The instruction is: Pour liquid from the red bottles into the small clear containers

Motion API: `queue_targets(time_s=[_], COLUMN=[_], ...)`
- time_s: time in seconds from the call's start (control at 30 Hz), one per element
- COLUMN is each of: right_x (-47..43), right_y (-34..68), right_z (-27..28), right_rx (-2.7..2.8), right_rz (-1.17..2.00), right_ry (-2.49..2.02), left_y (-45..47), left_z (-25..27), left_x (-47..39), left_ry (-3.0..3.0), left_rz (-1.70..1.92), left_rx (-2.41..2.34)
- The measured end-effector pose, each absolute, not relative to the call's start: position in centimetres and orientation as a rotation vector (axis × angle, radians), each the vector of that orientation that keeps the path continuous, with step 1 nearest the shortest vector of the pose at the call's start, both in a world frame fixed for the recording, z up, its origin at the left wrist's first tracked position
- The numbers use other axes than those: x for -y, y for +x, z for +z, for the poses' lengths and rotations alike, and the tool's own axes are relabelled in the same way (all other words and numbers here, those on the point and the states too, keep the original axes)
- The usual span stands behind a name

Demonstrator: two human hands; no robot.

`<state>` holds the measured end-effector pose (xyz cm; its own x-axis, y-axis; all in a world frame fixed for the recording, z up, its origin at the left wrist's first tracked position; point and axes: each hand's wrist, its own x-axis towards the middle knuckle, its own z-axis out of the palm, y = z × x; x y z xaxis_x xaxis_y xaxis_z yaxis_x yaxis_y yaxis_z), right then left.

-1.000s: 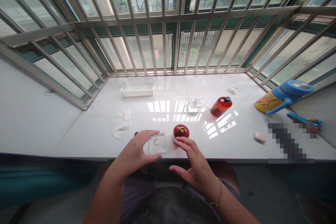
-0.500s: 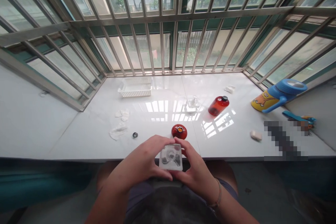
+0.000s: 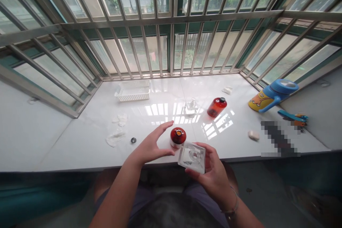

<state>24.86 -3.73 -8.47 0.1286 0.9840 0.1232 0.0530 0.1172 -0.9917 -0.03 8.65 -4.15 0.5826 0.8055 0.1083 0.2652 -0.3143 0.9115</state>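
Remote head feed | readable text, brands, numbers, signs: I find none | blue-and-yellow flask (image 3: 271,95): any lettering in its print is too small for me

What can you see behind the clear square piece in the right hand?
Beyond and left of the clear square piece stands a round red bottle, on the white counter. Directly behind the piece, the counter's front edge and part of the right hand are covered.

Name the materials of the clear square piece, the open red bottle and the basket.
Clear square piece: glass or clear plastic, glossy; see-through with bright edges.
Open red bottle: tinted glass or plastic, glossy; highlights on its shoulder.
Basket: probably molded plastic, fairly matte; white, perforated walls.
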Motion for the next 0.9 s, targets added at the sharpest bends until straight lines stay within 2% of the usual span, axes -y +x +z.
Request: queue_targets(time_s=[0.23,0.47,0.6,0.9], right_x=[3.7,3.0,2.6,1.5], right_y=[27.5,28.4,27.9,27.5], right_z=[-8.7,-9.7,-10.2,-11.5], right_rx=[1.072,1.097,1.069,1.119], right_rz=[0.901,0.913,0.980,1.073], right_ry=[-1.299,-1.309,-1.312,-1.259], left_y=[3.5,3.8,2.8,1.2], left_z=[-7.0,-9.4,-10.8,-11.4], left_x=[-11.2,-9.5,-8.5,-6.7], left_ry=[1.889,1.876,1.893,1.861], left_rz=[0.590,0.864,1.004,0.794], left_rx=[-0.753,-1.114,-1.120,-1.097])
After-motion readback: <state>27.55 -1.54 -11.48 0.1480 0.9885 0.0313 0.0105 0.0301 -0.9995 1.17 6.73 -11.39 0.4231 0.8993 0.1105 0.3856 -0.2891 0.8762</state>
